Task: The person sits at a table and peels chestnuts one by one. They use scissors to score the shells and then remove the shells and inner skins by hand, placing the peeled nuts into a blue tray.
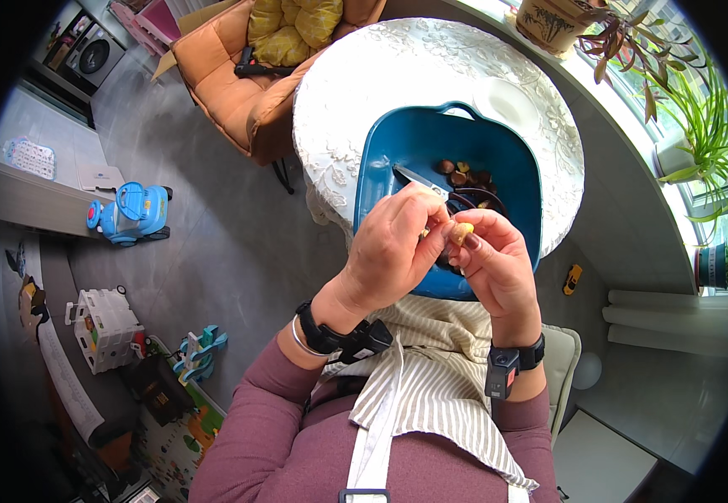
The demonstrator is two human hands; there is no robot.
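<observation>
Between my fingertips is a small yellow peeled chestnut with some brownish skin on it. My right hand holds it between thumb and fingers. The thumb and fingertips of my left hand pinch at its left side. Both hands are over a blue plastic basin. A pair of scissors with dark handles lies in the basin, its handles partly hidden by my hands. Beyond the scissors lie several brown chestnuts and shell pieces. More dark pieces show below my fingers, mostly covered.
The basin stands on a round table with a white lace tablecloth, beside a whitish dish. An orange armchair is at the far left. Potted plants line the windowsill. A blue ride-on toy and a yellow toy car are on the floor.
</observation>
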